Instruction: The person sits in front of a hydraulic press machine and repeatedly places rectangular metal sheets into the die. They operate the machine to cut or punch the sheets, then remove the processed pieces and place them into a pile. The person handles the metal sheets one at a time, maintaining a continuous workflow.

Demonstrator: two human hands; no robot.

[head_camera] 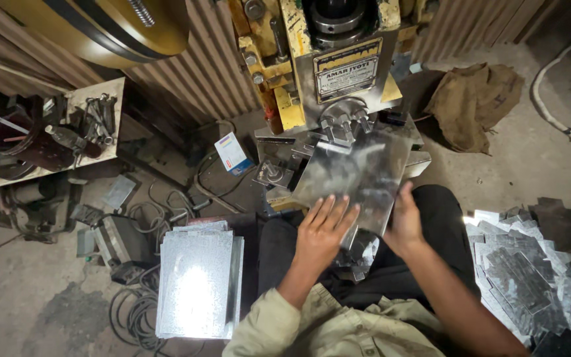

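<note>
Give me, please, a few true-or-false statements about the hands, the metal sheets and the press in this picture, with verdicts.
1. Both hands touch one metal sheet. True.
2. The left hand grips a hammer. False: it lies flat on the sheet.
3. A stack of sheets lies on the person's left. True.
4. The right hand rests on the burlap sack. False: it holds the sheet's edge.
5. The press is yellow. True.

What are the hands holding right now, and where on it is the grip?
A shiny metal sheet. The right hand grips its near right edge; the left hand lies flat on its near left corner, fingers spread.
</note>
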